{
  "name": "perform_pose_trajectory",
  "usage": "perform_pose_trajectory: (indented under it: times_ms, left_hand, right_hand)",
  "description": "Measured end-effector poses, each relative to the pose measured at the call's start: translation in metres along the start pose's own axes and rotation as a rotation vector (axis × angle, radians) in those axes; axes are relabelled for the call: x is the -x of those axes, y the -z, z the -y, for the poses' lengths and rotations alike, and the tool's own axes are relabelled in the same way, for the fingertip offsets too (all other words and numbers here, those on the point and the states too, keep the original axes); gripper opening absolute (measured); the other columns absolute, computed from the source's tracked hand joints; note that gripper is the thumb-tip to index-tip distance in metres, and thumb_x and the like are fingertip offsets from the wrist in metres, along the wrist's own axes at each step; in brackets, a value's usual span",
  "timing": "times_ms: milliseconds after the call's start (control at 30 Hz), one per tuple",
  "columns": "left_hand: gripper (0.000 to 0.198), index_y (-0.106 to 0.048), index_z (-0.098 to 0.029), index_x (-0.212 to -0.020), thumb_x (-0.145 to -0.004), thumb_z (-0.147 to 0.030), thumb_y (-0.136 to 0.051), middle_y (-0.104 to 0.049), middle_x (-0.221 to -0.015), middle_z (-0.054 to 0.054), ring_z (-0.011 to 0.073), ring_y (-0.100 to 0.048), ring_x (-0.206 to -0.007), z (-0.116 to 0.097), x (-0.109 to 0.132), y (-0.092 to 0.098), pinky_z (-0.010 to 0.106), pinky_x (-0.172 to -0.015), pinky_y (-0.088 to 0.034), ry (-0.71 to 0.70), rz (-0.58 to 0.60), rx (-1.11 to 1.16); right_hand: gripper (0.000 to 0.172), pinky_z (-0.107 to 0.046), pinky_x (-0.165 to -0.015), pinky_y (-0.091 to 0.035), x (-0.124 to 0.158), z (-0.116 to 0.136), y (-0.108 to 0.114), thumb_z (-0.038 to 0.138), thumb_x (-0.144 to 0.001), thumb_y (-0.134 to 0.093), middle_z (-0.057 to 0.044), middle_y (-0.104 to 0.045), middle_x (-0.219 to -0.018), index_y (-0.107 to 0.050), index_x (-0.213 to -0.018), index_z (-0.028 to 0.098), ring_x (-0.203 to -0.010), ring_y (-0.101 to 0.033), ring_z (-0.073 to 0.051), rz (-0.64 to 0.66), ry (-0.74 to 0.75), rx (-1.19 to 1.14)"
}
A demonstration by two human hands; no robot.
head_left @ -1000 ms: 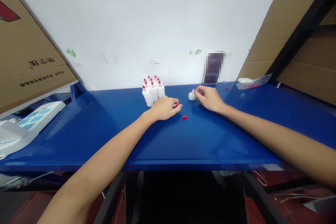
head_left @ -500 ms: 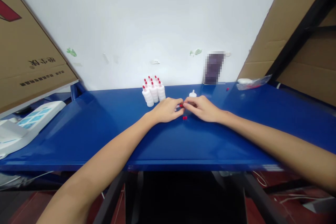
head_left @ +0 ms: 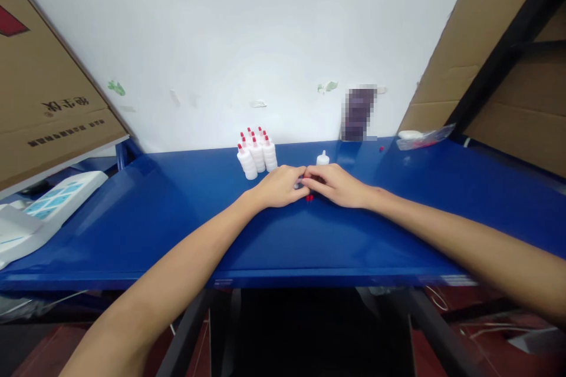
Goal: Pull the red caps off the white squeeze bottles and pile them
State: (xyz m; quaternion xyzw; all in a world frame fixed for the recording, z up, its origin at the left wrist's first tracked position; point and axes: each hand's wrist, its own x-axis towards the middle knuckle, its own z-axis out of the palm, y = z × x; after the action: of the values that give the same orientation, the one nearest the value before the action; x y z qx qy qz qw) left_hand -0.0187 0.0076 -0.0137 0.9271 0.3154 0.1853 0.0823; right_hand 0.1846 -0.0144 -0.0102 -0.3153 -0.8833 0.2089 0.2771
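Red-tipped nozzle [head_left: 299, 181] is pinched by left hand [head_left: 279, 186] and right hand [head_left: 338, 185].

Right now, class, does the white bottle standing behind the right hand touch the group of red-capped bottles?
Apart: the head view shows bare blue tabletop between the white bottle and the red-capped bottles.
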Motion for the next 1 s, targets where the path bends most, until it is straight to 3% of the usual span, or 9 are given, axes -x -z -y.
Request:
perform_pose_trajectory:
  times_ms: [433, 667, 900, 1000]
  left_hand:
    - [0.019, -0.066, -0.018, -0.093, -0.096, -0.031, -0.053, -0.074, -0.092, 0.007, 0.0219, -0.069, -0.081, 0.001, -0.003, 0.0, 0.029, -0.071, -0.047, -0.023, 0.07, -0.033]
    - [0.019, -0.065, -0.016, -0.094, -0.097, -0.029, -0.051, -0.073, -0.095, 0.009, 0.0232, -0.068, -0.084, 0.0, -0.003, 0.0, 0.03, -0.072, -0.047, -0.024, 0.094, -0.105]
    - [0.027, -0.066, -0.017, -0.101, -0.103, -0.033, -0.045, -0.07, -0.096, 0.009, 0.0207, -0.066, -0.084, 0.006, -0.002, 0.001, 0.029, -0.072, -0.046, -0.095, 0.082, -0.166]
    - [0.023, -0.065, -0.017, -0.098, -0.101, -0.035, -0.051, -0.072, -0.096, 0.008, 0.0208, -0.067, -0.084, 0.009, 0.0, 0.001, 0.029, -0.073, -0.046, -0.079, 0.065, -0.09]
  right_hand:
    - [0.027, -0.03, -0.065, -0.035, 0.0, -0.003, 0.001, 0.031, -0.102, -0.043, -0.004, -0.064, -0.077, -0.05, -0.078, 0.02, -0.067, -0.052, -0.017, 0.044, 0.033, 0.176]
    - [0.032, -0.03, -0.064, -0.034, 0.0, -0.001, 0.001, 0.033, -0.103, -0.039, -0.002, -0.061, -0.072, -0.05, -0.076, 0.021, -0.062, -0.05, -0.015, 0.088, 0.025, 0.133]
    - [0.039, -0.029, -0.06, -0.031, 0.0, -0.007, -0.001, 0.037, -0.103, -0.033, 0.003, -0.041, -0.06, -0.038, -0.067, 0.023, -0.057, -0.039, -0.013, -0.018, -0.069, 0.045]
    - [0.037, -0.029, -0.062, -0.034, 0.002, -0.006, 0.0, 0.043, -0.104, -0.038, 0.003, -0.05, -0.065, -0.045, -0.075, 0.022, -0.06, -0.045, -0.014, 0.007, -0.045, 0.045]
